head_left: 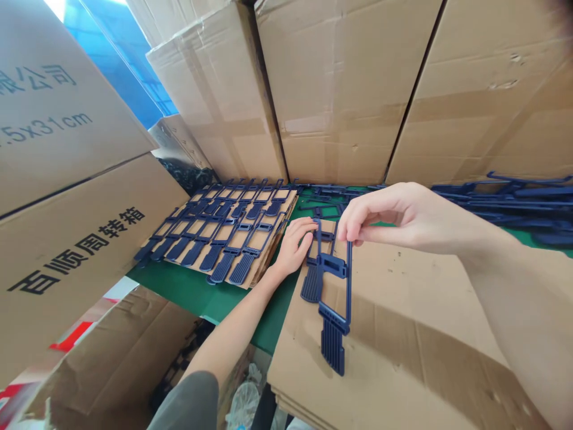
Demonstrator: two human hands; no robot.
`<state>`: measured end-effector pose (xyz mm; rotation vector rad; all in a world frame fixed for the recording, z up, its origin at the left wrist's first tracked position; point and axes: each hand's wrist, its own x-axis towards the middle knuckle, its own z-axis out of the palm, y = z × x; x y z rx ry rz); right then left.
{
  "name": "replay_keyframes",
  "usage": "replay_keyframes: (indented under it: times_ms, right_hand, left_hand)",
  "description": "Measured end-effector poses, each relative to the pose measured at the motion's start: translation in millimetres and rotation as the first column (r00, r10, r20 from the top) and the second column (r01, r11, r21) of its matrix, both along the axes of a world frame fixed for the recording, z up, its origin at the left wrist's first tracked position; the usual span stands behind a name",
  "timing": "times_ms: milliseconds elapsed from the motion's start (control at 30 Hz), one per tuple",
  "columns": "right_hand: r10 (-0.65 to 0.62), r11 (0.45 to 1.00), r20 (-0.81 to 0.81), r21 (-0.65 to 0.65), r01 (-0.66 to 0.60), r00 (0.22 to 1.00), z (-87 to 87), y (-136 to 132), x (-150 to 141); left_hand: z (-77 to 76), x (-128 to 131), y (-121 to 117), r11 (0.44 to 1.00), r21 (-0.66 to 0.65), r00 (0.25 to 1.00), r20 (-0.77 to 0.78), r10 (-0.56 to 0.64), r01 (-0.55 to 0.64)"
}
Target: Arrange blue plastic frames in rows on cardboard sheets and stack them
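My right hand [387, 215] pinches the top end of a dark blue plastic frame [335, 266] with a ribbed, paddle-like lower end. The frame hangs tilted above a cardboard sheet [403, 358]. My left hand [294, 243] is at the sheet's upper left edge, with its fingers curled together and fingertips at the top left of the frames. Its exact grip is partly hidden. A second dark blue frame [311, 280] lies on the sheet, just left of the held one and partly behind it.
On the left, a cardboard stack [250, 280] carries rows of similar frames on the green table [201, 298]. More frames [505, 200] are piled at the back right. Large cartons [340, 89] wall off the back; a printed carton [89, 251] stands at left. An open box [116, 346] sits below.
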<state>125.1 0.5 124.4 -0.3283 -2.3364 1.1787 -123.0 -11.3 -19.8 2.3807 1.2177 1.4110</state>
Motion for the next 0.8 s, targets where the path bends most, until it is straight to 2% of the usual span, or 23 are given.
replay_keyframes:
  times_ms: [100,200,267,333,400,500,567,633,733,800]
  right_hand:
    - [0.154,0.962,-0.114,-0.208,-0.175,0.981,-15.4,3,-13]
    - [0.182,0.934,-0.069,-0.299,-0.194,0.981,-39.3,11,-30]
    - [0.143,0.965,0.083,-0.232,-0.120,0.986,-53.6,16,-39]
    - [0.061,0.998,0.245,-0.039,-0.054,0.968,-62.0,20,-45]
    - [-0.020,0.985,0.356,0.166,-0.042,0.934,-64.3,21,-48]
    - [-0.059,0.946,0.480,0.307,-0.105,0.875,-62.3,22,-46]
    - [-0.066,0.933,0.562,0.328,-0.149,0.825,-62.1,23,-45]
    - [-0.040,0.942,0.620,0.285,-0.177,0.783,-64.5,24,-44]
    - [0.052,0.964,0.645,0.166,-0.207,0.762,-70.3,22,-46]
    - [0.085,0.964,0.647,0.138,-0.226,0.758,-73.1,19,-49]
  left_hand:
    - [-8.3,-2,6,1.000,-0.010,1.000,-0.004,0.020,-0.020]
    - [-16.1,-3,11,0.999,-0.037,1.000,-0.026,0.008,-0.009]
    - [-20.2,-5,13,0.998,-0.056,0.999,-0.046,-0.010,0.007]
    - [-22.6,-6,15,0.997,-0.072,0.997,-0.067,-0.026,0.021]
    - [-23.2,-7,15,0.996,-0.083,0.996,-0.085,-0.032,0.025]
    - [-22.1,-7,15,0.997,-0.079,0.995,-0.091,-0.032,0.025]
    - [-21.3,-6,14,0.997,-0.066,0.995,-0.087,-0.039,0.033]
    - [-21.1,-5,14,0.998,-0.055,0.996,-0.082,-0.046,0.042]
    - [-21.7,-5,14,0.998,-0.049,0.996,-0.078,-0.047,0.043]
    - [-22.2,-4,14,0.998,-0.049,0.996,-0.077,-0.041,0.038]
